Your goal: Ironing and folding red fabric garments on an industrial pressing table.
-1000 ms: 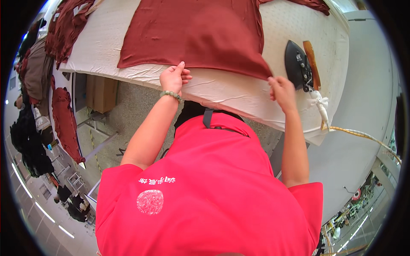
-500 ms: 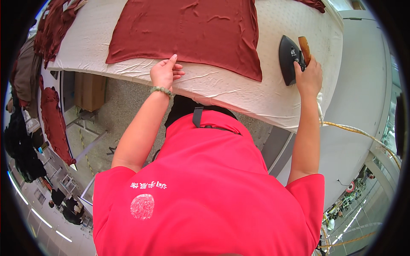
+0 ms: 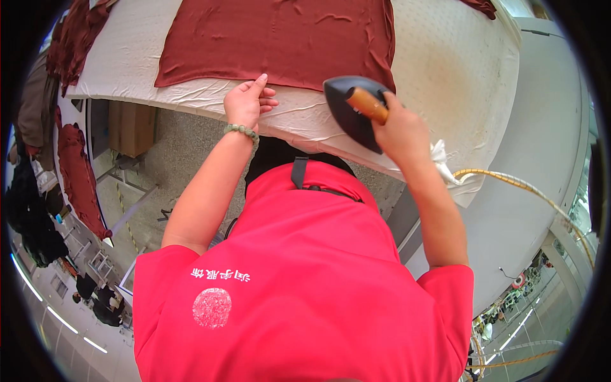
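Observation:
A dark red garment (image 3: 280,44) lies spread on the white padded ironing table (image 3: 455,70), with small wrinkles across it. At its near hem is my left hand (image 3: 247,103), thumb and forefinger pinched together on the edge and the other fingers curled. My right hand (image 3: 404,135) is wrapped round the wooden handle of a black iron (image 3: 349,118). The iron is at the garment's near right corner, over the table's front edge; whether its sole touches the cloth cannot be seen.
A yellow-wrapped hose (image 3: 509,181) trails off right, near a bunched white cloth (image 3: 439,159). More dark red garments (image 3: 76,44) are heaped at the table's far left. Below stands a cardboard box (image 3: 132,129); a red garment (image 3: 79,178) rests on a narrow board at left.
My right hand has carried the iron left, from the bare table on the right to the garment's near right corner, turning it. My left hand stays at the hem.

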`<state>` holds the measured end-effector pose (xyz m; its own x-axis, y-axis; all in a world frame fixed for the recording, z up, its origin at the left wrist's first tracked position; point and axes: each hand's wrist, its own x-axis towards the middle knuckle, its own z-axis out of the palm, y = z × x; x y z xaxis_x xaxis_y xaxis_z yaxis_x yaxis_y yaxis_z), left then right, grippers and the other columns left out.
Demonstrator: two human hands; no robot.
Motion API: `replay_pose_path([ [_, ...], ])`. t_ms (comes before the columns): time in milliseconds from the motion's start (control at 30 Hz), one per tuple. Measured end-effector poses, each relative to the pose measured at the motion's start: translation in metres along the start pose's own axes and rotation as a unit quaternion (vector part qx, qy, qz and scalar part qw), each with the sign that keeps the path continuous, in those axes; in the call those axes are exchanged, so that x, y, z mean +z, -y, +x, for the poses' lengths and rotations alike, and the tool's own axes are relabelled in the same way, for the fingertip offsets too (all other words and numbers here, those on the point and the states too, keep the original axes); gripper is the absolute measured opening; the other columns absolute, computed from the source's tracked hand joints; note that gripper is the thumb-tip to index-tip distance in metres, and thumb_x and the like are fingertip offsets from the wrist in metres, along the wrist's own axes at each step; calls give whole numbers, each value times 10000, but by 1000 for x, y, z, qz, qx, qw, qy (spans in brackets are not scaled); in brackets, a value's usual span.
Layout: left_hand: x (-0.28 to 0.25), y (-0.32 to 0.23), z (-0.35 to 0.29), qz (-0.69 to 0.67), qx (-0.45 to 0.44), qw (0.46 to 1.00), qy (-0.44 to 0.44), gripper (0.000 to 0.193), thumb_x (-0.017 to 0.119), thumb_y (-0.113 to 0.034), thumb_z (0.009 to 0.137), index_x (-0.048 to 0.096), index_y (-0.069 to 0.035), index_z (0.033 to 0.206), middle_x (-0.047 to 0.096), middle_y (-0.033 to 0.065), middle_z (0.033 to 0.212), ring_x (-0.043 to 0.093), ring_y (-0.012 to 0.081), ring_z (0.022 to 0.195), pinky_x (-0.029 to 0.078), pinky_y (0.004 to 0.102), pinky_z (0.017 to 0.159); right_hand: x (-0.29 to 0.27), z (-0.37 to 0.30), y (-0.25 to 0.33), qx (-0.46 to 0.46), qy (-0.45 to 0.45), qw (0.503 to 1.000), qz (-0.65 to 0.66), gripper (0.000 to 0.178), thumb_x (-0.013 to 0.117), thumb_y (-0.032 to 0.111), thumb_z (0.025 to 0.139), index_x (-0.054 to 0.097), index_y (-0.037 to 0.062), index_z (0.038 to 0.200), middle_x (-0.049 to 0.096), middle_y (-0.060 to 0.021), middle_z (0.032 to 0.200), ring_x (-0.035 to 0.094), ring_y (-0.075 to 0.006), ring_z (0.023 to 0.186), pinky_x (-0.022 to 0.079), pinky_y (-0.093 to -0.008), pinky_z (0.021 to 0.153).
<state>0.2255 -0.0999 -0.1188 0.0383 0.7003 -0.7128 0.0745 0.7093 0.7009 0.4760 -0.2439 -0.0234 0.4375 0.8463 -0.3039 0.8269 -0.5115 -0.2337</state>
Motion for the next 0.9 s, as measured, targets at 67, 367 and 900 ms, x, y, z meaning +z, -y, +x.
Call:
replay_pose_path([
  [67, -3, -2, 0, -1, -4, 1000, -11, 260, 738, -294, 951, 652, -55, 894, 699, 57, 782, 677, 149, 609, 519, 238, 531, 10, -7, 4, 1, 69, 998, -15, 420, 709, 310, 904, 639, 74, 1244, 720, -232, 960, 683, -449, 919, 545, -522, 798],
  [367, 1, 2, 1, -27, 8, 1000, 1, 266, 728, -287, 958, 642, -45, 887, 696, 67, 757, 664, 145, 564, 504, 242, 492, 22, -8, 12, 44, 36, 998, 0, 411, 709, 313, 897, 639, 65, 1217, 724, -236, 934, 697, -436, 902, 552, -510, 790],
  [900, -184, -79, 71, 321, 363, 856, -182, 328, 805, -322, 873, 699, -31, 981, 702, 19, 821, 631, 139, 717, 518, 315, 665, 28, 9, 118, 49, 64, 996, 30, 502, 746, 283, 876, 577, 36, 1279, 724, -233, 940, 701, -428, 893, 549, -514, 780],
])
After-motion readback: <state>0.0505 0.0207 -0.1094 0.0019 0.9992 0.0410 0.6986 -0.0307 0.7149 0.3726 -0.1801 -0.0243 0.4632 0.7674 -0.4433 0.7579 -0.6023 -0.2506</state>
